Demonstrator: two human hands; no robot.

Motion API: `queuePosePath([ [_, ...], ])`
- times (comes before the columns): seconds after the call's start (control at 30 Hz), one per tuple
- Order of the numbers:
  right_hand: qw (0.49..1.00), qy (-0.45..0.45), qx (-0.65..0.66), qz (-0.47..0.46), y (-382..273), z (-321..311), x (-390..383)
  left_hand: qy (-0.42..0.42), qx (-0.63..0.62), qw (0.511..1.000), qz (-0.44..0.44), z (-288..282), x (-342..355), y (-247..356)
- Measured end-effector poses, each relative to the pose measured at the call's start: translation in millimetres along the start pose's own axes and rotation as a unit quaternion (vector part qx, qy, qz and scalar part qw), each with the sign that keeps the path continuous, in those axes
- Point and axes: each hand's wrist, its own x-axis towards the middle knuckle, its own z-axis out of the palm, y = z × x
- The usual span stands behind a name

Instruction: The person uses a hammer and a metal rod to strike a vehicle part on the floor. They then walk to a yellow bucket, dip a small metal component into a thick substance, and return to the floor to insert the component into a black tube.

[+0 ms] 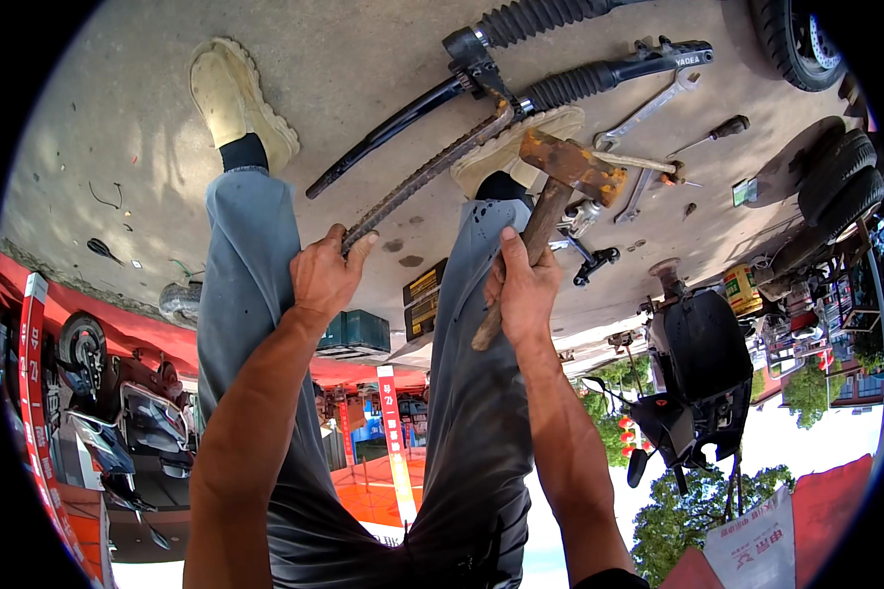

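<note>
My left hand (324,275) is closed around the near end of a ribbed, rusty steel bar (417,182). The bar slants up to the right, its far end at the clamp of a black motorcycle front fork (473,61) lying on the ground. Rubber bellows cover the fork's two legs, and a black tube points left from the clamp. In my right hand (526,294) is a hammer (548,221) with a wooden handle and a rusty, yellow-stained head. The hammer head appears over my right shoe (511,157), just right of the bar's far end.
Right of the fork lie a combination wrench (648,110), a screwdriver (717,133) and another wrench (636,194). A wheel (801,44) is at the upper right, with stacked tires (840,182) below it. A green box (356,334) and a scooter (697,353) stand behind me.
</note>
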Motion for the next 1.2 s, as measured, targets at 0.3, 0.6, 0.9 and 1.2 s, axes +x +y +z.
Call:
queuePosePath([
  [0.3, 0.999, -0.018, 0.017, 0.022, 2, 9, -4, -0.010, -0.018, 1.000, -0.004, -2, 10, -17],
  [0.6, 0.999, -0.028, 0.008, 0.014, 11, 21, -4, -0.052, -0.017, 0.999, -0.001, -12, 38, -30],
  [0.9, 0.999, 0.001, 0.029, -0.028, 11, 44, 8, -0.050, -0.070, 0.995, -0.046, -5, 36, -34],
  [1.2, 0.999, -0.005, -0.008, -0.038, 6, 54, 28, -0.047, -0.081, 0.993, -0.074, 15, 21, -22],
])
